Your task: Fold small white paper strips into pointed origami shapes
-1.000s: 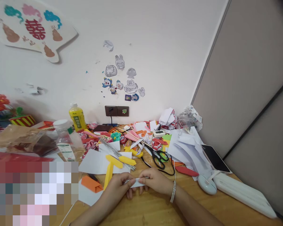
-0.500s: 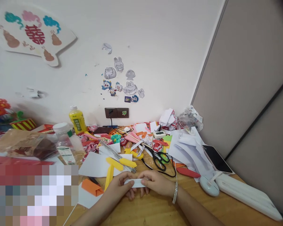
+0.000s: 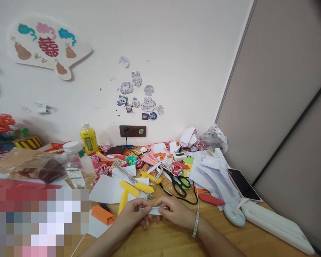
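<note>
A narrow folded strip of white paper (image 3: 155, 211) lies between my two hands, low over the wooden table. My left hand (image 3: 137, 212) pinches its left end, thumb on the near face and fingers behind. At the other end, my right hand (image 3: 175, 212) grips it the same way; a sparkling bracelet circles that wrist. Just beyond the hands are yellow folded paper pieces (image 3: 129, 188) and thin metal wires (image 3: 123, 172). An orange folded paper piece (image 3: 103, 215) rests left of my left hand on a white sheet.
Black-handled scissors (image 3: 180, 185) and a yellow glue gun (image 3: 151, 177) lie behind the hands, a black cord curving past them. A yellow bottle (image 3: 89, 139) and a clear jar (image 3: 74, 164) stand left. At right are white papers (image 3: 205, 175), a tablet (image 3: 244, 184) and a white lamp (image 3: 278, 225).
My view has shifted slightly. Both hands keep hold of the paper strip; the fingers have moved a little and the strip now tilts slightly.
</note>
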A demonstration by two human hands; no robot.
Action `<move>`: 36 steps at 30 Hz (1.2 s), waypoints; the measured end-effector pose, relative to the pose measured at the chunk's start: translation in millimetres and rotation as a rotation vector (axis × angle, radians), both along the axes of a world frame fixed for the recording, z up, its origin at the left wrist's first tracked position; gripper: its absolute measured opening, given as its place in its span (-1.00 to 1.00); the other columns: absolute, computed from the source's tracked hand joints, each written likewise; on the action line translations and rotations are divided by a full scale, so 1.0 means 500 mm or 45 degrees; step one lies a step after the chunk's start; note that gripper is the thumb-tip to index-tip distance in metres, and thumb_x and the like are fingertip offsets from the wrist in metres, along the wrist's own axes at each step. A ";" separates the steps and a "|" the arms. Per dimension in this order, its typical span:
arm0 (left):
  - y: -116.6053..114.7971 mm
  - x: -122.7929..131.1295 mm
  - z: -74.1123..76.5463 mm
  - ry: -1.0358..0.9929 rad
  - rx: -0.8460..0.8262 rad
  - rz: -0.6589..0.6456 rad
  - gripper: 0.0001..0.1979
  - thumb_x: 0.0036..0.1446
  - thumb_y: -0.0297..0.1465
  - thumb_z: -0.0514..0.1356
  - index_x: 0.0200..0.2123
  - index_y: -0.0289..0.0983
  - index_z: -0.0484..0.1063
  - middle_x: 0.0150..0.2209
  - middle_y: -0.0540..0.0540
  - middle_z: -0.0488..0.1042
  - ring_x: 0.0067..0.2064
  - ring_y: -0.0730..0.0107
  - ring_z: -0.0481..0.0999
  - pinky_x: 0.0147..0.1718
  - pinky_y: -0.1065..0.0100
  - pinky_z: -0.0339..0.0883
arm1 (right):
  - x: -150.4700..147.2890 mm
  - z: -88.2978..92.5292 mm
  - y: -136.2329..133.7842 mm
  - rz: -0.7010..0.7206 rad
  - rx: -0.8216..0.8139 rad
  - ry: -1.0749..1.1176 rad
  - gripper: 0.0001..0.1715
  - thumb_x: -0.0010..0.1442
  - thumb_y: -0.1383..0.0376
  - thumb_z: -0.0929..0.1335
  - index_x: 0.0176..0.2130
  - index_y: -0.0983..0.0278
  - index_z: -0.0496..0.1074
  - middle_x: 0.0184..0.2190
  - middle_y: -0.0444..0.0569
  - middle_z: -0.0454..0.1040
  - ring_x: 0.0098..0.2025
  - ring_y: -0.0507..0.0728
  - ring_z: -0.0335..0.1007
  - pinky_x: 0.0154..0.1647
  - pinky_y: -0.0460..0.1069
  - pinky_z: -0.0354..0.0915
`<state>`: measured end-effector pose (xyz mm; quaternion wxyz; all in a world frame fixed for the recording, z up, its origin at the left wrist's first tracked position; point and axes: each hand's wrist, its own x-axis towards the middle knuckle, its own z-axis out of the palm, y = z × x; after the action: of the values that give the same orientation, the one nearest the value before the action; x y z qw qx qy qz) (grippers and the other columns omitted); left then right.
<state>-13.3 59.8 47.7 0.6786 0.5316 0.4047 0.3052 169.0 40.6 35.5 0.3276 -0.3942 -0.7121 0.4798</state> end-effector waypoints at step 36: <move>-0.003 -0.001 -0.012 0.215 0.228 -0.102 -0.60 -0.18 -0.03 0.20 -0.58 -0.29 0.33 -0.68 0.05 0.44 -0.70 0.48 0.38 -0.67 0.48 0.18 | 0.017 0.008 0.006 0.146 -0.042 -0.181 -0.67 0.19 0.13 0.18 -0.33 0.30 0.38 -0.65 -0.19 0.32 -0.65 -0.05 0.21 -0.61 -0.17 0.18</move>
<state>-13.6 58.3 41.9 0.6038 0.6295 0.4098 0.2668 177.8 43.4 39.4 0.2418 -0.3910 -0.7470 0.4803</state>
